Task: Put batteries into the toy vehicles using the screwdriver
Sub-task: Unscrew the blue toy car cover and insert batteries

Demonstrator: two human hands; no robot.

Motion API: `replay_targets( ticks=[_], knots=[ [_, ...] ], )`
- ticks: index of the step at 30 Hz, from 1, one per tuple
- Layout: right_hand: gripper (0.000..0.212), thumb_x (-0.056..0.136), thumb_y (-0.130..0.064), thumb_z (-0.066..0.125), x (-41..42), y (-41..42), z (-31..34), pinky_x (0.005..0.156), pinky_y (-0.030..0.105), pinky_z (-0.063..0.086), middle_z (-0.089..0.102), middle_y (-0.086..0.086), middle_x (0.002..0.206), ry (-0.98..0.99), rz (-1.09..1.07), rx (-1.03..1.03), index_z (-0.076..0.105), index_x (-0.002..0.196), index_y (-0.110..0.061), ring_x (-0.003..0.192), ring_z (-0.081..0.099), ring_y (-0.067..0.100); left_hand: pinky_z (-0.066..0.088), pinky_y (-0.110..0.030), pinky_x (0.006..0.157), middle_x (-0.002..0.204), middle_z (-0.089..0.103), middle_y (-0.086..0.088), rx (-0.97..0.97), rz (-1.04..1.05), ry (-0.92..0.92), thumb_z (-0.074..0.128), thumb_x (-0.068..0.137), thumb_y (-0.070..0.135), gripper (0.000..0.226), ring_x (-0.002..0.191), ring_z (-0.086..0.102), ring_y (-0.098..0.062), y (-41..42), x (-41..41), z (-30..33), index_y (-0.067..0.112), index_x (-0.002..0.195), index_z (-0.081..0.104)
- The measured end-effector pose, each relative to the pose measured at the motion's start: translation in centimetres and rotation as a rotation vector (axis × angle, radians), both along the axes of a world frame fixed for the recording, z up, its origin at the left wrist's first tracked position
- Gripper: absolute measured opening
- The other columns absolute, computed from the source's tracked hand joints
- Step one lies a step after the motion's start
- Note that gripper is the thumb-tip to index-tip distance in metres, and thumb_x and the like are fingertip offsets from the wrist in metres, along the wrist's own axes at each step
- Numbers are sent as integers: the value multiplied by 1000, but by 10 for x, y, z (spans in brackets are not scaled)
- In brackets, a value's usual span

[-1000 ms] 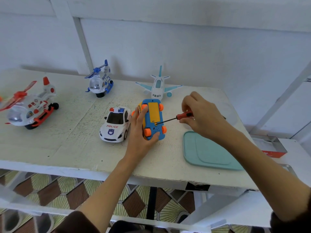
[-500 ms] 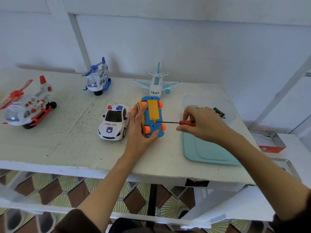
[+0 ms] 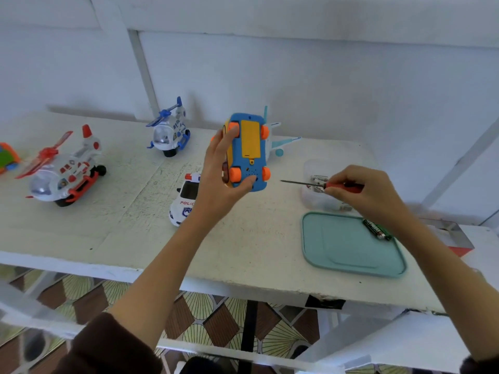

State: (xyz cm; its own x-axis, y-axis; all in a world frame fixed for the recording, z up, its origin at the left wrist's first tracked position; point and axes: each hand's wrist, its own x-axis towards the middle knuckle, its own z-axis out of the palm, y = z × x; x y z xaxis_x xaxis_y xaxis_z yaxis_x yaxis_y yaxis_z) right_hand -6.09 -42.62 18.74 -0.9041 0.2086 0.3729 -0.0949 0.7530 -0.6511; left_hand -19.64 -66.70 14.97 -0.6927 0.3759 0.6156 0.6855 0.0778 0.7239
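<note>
Centrally, slightly above mid-frame, one blue toy car (image 3: 249, 152) is held off the table (image 3: 129, 211) with its underside facing the camera; four orange wheels and one yellow battery cover are visible on that underside. The left hand (image 3: 221, 174) grasps the car, fingers wrapped along its left edge and the thumb pressed on its lower end. To the right of centre, the right hand (image 3: 364, 190) pinches the red handle of one screwdriver (image 3: 324, 184); the shaft points left toward the car, and its tip is apart from the car. Behind the screwdriver, one clear container (image 3: 316, 195) holds batteries whose count cannot be determined. At lower right, one teal tray (image 3: 348, 247) lies on the table, with a dark green battery pack (image 3: 376, 229) resting at its upper right edge; the cell count cannot be determined. Four further toy vehicles stand on the table: one white police car (image 3: 185, 201) just left of the left wrist, one white aeroplane (image 3: 278, 141) partly hidden behind the blue car, one blue-and-white helicopter (image 3: 170, 130) at upper centre-left, and one red-and-white helicopter (image 3: 64, 171) at left. One orange and green toy (image 3: 8, 157) is cut off by the left frame edge.
</note>
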Motion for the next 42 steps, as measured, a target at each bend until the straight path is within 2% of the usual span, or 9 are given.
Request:
replay_targets(
  ticks=[7, 14, 23, 25, 29, 34, 36, 39, 42],
  knots=[
    [11, 76, -16, 73, -33, -41, -28, 75, 24, 41, 59, -7, 84, -204, 335, 243, 72, 87, -15, 83, 53, 12, 57, -33, 86, 149, 32, -15, 87, -34, -52, 68, 81, 5, 78, 123, 51, -42, -32, -1, 29, 12, 148, 27],
    [11, 77, -14, 72, -53, -69, -62, 78, 29, 42, 58, -1, 94, -296, 443, 325, 72, 88, -13, 88, 45, 14, 50, -10, 79, 143, 34, -14, 83, 50, -82, 66, 82, -11, 78, 118, 52, 0, -50, 13, 30, 16, 144, 27],
    [25, 75, -24, 75, -57, -66, -69, 85, 35, 42, 60, -2, 101, -318, 427, 374, 71, 98, -19, 92, 44, 11, 51, -11, 76, 141, 37, -7, 77, 60, -148, 66, 83, -10, 78, 116, 57, -19, -57, 16, 27, 24, 142, 28],
    [29, 77, -26, 73, -56, -66, -56, 88, 33, 42, 59, -4, 103, -274, 402, 338, 68, 104, -19, 95, 47, 10, 51, -11, 74, 140, 39, -1, 74, 48, -163, 67, 83, -8, 80, 114, 58, -12, -58, 16, 29, 27, 142, 27],
    [20, 85, -18, 63, -67, -78, -5, 83, 29, 50, 63, -2, 98, -5, 284, 135, 65, 104, -16, 87, 58, 13, 49, -7, 70, 120, 39, 39, 60, 48, -164, 69, 80, -11, 88, 96, 61, 12, -61, 12, 35, 31, 140, 19],
    [29, 90, -26, 56, -102, -121, 62, 71, 7, 45, 50, -2, 112, 156, 242, -45, 54, 118, -23, 86, 55, 1, 48, -9, 81, 136, 30, 26, 22, 41, -139, 76, 75, -6, 103, 124, 53, -15, -75, 0, 44, 24, 148, 10],
    [39, 91, -35, 52, -121, -143, 80, 72, 10, 46, 43, 0, 119, 85, 287, -80, 45, 129, -27, 92, 55, 7, 48, -9, 84, 139, 28, 19, 19, 43, -117, 76, 74, -8, 105, 124, 53, -14, -85, -6, 51, 24, 147, 8],
    [44, 90, -46, 50, -154, -176, 94, 82, 29, 51, 49, 4, 121, -50, 364, -47, 44, 130, -28, 103, 56, 18, 47, -4, 75, 140, 25, 2, 27, 46, -62, 73, 71, -16, 106, 106, 55, 16, -103, -15, 63, 18, 143, 4],
    [31, 87, -39, 59, -186, -212, 100, 76, 41, 57, 61, 3, 106, -74, 416, -180, 55, 113, -21, 94, 63, 20, 44, -2, 76, 135, 25, 13, 14, 96, 11, 76, 68, -15, 106, 105, 45, 28, -134, -37, 71, 15, 140, 4]
  ],
)
